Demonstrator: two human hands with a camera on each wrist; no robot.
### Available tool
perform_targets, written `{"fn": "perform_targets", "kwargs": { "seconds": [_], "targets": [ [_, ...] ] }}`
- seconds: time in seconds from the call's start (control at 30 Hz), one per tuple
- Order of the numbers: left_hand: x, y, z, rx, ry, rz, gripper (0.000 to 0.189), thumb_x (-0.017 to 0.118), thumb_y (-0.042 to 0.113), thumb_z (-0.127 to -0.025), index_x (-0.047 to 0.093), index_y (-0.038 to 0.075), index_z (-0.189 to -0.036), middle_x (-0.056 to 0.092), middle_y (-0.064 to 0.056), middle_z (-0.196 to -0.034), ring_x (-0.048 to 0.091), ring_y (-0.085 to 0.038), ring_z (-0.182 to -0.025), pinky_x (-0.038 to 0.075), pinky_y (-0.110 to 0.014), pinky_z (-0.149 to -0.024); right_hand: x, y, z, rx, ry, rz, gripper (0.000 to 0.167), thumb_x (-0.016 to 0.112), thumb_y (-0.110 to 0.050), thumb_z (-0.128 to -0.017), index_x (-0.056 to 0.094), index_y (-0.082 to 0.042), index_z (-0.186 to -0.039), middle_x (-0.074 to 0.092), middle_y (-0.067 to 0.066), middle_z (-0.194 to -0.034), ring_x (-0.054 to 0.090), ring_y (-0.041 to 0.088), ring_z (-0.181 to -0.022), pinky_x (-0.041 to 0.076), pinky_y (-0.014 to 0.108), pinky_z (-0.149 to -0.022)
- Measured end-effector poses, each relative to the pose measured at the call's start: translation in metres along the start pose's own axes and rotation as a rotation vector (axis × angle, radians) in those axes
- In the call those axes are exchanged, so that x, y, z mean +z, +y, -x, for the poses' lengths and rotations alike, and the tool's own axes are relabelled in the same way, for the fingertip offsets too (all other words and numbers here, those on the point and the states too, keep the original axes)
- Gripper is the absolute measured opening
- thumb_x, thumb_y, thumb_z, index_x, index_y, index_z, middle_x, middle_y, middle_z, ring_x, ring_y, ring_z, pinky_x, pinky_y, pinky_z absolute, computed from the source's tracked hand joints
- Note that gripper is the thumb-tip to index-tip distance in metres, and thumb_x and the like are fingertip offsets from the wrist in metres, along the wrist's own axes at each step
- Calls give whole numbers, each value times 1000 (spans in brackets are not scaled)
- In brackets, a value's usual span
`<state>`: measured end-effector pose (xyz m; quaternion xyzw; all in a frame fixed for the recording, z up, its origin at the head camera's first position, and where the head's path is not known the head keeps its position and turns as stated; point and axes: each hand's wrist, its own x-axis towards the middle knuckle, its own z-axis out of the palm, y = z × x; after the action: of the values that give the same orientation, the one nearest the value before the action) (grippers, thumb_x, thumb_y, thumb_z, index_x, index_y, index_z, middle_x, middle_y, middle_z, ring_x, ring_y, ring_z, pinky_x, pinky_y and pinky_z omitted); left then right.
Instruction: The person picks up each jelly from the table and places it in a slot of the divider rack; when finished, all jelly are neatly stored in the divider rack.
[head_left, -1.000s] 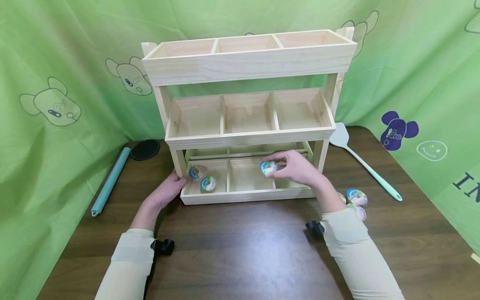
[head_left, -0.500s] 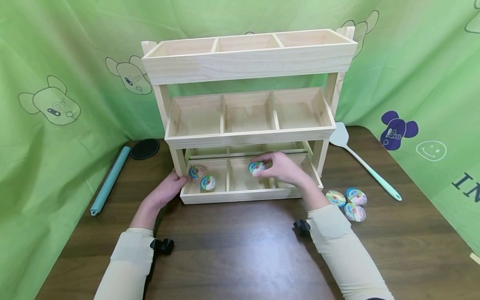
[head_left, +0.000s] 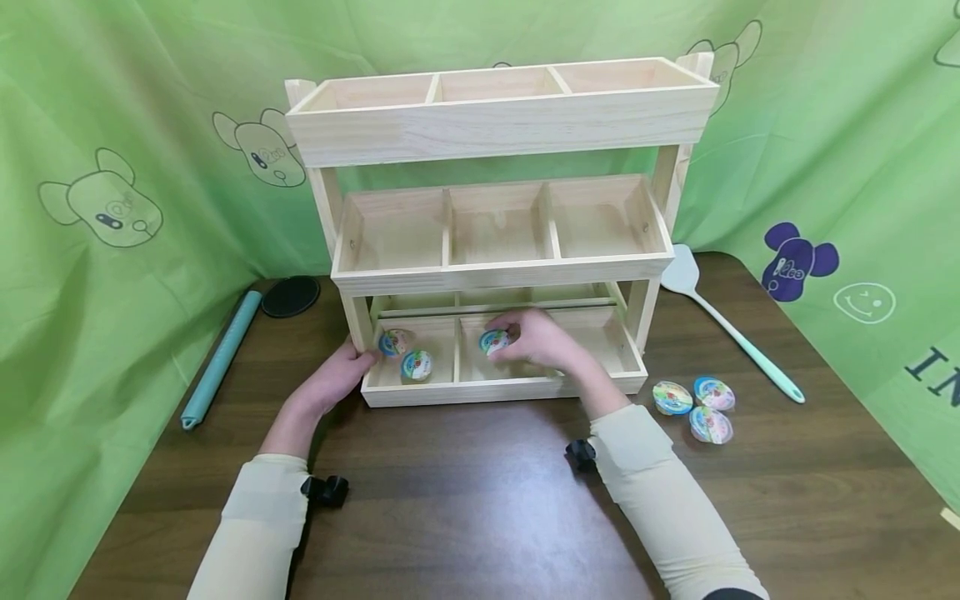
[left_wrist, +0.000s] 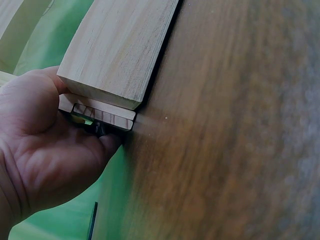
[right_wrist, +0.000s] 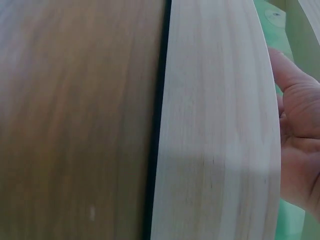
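The right hand (head_left: 537, 340) pinches a jelly cup (head_left: 492, 342) (at the bottom middle compartment (head_left: 477, 367)); the left hand (head_left: 339, 381), fingers (left_wrist: 111, 143) partly hidden, seemingly grips the rack leg (head_left: 356, 322).

We have room across the dark-brown wooden surface (head_left: 457, 500) between our cream-sleeved forearms (head_left: 258, 525), up to the pale wooden bottom tray (head_left: 510, 391). The pale wooden middle tray (head_left: 502, 274) bars us above; square wooden posts (head_left: 642, 313) bound both sides. Two round, printed-lid cups (head_left: 416, 365) narrow the left compartment (head_left: 438, 335), our right hand (head_left: 534, 337) the middle, and its forearm crosses the right
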<state>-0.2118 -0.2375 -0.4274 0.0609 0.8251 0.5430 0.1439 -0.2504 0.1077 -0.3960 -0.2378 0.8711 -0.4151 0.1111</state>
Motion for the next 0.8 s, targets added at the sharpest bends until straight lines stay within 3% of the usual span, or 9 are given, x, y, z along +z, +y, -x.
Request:
{"fn": "perform_targets", "kwargs": {
  "seconds": [0.37, 0.8],
  "targets": [
    [0, 4, 3, -9, -2, -1, 70, 44, 18, -106, 3, -3, -160, 3, -24, -165, 11, -38, -150, 13, -57, -119, 16, -8, -13, 62, 44, -20, 48, 86, -15, -76, 72, -6, -121, 72, 5, -99, 64, 20, -89, 54, 32, -77],
    [1, 2, 2, -3, 3, 8, 70, 44, 18, -106, 4, -4, -159, 6, -24, -165, 14, -37, -149, 14, -54, -120, 31, -11, -22, 71, 88, 12, 49, 86, -15, -76, 72, -6, -122, 72, 7, -102, 65, 21, -89, 55, 31, -77]
  ]
}}
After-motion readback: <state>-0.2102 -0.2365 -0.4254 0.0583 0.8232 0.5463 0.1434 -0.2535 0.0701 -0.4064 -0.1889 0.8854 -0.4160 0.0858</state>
